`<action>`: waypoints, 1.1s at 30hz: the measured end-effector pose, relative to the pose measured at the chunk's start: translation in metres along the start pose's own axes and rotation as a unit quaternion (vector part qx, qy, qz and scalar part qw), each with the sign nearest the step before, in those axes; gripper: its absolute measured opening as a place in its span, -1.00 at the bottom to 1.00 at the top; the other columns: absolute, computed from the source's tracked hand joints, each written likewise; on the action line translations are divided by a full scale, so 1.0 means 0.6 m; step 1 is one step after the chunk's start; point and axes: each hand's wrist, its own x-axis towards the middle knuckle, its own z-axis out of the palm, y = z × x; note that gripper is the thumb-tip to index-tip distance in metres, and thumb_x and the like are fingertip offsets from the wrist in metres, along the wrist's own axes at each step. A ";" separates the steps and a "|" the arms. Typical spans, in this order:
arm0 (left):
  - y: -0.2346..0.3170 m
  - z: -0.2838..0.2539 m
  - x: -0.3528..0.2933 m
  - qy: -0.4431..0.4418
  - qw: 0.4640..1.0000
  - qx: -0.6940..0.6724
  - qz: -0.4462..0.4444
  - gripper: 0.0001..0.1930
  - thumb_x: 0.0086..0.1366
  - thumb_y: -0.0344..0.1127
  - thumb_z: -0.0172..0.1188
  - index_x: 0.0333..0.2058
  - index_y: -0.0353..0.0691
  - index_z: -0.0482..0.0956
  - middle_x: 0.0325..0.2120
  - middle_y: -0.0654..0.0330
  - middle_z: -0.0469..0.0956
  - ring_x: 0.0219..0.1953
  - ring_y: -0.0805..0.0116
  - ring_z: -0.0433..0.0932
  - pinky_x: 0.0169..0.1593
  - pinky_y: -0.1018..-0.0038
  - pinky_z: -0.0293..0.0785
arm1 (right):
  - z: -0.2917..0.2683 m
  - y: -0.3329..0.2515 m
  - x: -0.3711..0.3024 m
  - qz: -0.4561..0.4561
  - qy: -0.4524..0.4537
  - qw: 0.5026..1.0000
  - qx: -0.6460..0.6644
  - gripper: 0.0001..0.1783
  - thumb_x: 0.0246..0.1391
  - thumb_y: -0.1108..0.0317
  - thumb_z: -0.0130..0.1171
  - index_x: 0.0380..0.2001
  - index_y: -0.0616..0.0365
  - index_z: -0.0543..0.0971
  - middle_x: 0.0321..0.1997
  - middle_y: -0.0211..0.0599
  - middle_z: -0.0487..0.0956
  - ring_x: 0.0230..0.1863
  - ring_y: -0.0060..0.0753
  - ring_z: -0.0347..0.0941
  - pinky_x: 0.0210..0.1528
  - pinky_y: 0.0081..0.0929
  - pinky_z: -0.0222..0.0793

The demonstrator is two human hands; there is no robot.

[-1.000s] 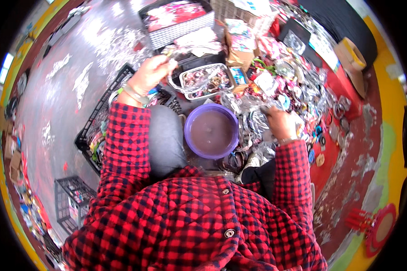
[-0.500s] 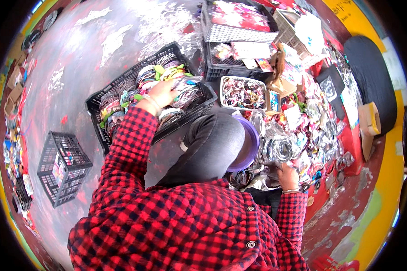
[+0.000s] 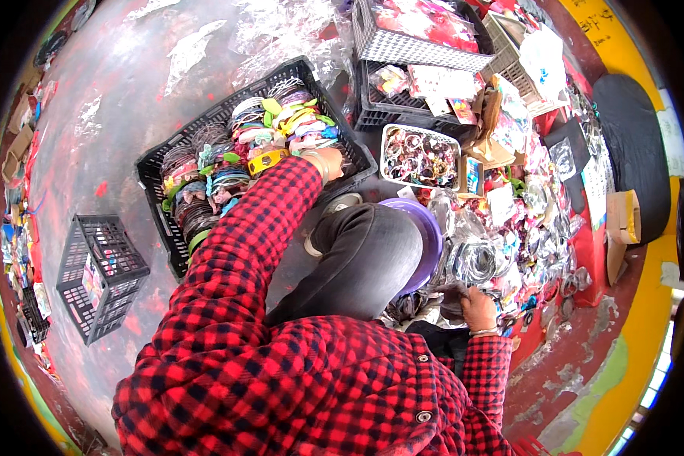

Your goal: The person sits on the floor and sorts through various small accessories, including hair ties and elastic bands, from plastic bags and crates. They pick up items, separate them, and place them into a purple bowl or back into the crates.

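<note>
A black slatted crate [image 3: 254, 83] holds packed rows of headbands [image 3: 247, 148] in many colours, some with bows. My left hand [image 3: 327, 162] reaches into its near right corner, over the end of a row; the fingertips are hidden, so I cannot see whether they grip anything. Lower right, my right hand [image 3: 479, 309] is closed on the edge of a dark, partly see-through plastic bag [image 3: 453, 299]. That bag lies beside a heap of clear-wrapped goods [image 3: 475, 258]. A purple basin [image 3: 431, 247] is partly hidden behind my bent knee.
A white tray of small hair ties [image 3: 420, 156] stands right of the crate. Stacked black crates [image 3: 395, 114] with packets stand behind it. A smaller black crate [image 3: 102, 277] is on the floor at left. A dark rounded seat [image 3: 634, 152] stands far right.
My left hand has moved right and nearer, from the middle of the headband rows to the crate's near right corner. My right hand stays by the heap, holding the dark bag, which shows more.
</note>
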 end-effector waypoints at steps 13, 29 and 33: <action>-0.035 0.099 0.073 0.112 0.986 -0.125 -0.005 -0.73 0.03 -0.31 0.03 -0.30 -0.33 0.50 -0.24 -0.14 0.49 -0.16 -0.04 0.47 -0.08 0.21 0.37 | 0.008 0.007 0.010 0.007 -0.017 1.000 -0.015 -0.78 -0.08 0.19 0.04 -0.49 0.12 0.38 -0.60 0.04 0.46 -0.50 0.18 0.41 -0.46 0.01 0.28; -0.093 0.196 0.089 0.106 0.966 -0.191 0.136 -0.79 0.08 -0.33 0.07 -0.28 -0.18 0.52 -0.39 -0.04 0.54 -0.26 0.03 0.52 -0.20 0.25 0.41 | 0.005 0.017 -0.004 -0.049 0.036 0.998 0.018 -0.80 -0.10 0.24 0.08 -0.51 0.13 0.39 -0.60 -0.03 0.48 -0.50 0.08 0.43 -0.48 -0.07 0.31; -0.100 0.187 0.088 0.135 0.978 -0.127 0.095 -0.87 0.02 -0.30 0.13 -0.42 -0.17 0.48 -0.47 -0.02 0.53 -0.33 0.00 0.51 -0.25 0.21 0.39 | -0.001 0.014 -0.010 0.006 -0.047 0.999 0.001 -0.71 -0.03 0.13 0.02 -0.32 0.10 0.45 -0.56 -0.07 0.52 -0.45 0.01 0.48 -0.40 -0.10 0.36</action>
